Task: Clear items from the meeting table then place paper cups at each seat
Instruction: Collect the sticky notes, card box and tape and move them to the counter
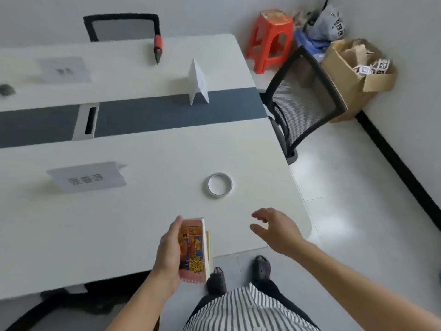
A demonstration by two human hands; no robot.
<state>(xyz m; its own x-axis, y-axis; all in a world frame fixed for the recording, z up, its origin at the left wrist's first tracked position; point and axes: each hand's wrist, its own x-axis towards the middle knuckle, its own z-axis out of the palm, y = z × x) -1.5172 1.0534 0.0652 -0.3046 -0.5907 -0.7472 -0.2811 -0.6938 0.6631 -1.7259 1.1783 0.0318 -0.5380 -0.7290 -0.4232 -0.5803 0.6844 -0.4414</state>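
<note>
Standing by the near edge of the white worktop [143, 223], the person holds a pink notebook [194, 249] with a cartoon cover in the left hand [168, 254]. The grip is closed around its spine side, thumb along the top corner, and the book stands on end over the worktop's edge. The right hand [274, 230] hangs just above the worktop near its rounded corner. Its grip is open, fingers loosely spread, holding nothing. At about ten o'clock from that hand a tape roll [219, 185] lies flat on the worktop, apart from the fingertips. At ten o'clock from the left hand a printed name card [88, 177] lies tipped over. At twelve o'clock from the tape roll, where the white far half meets the dark centre strip, a folded tent card [198, 82] stands upright. At eleven o'clock from it lies an orange-and-black tool [157, 47], too blurred to name. A second flat card [64, 69] sits far off at nine o'clock from the tent card. A mesh chair [303, 96] stands at the worktop's right end, with an orange stool [269, 39] and a torn cardboard box [353, 75] beyond it by the wall.
</note>
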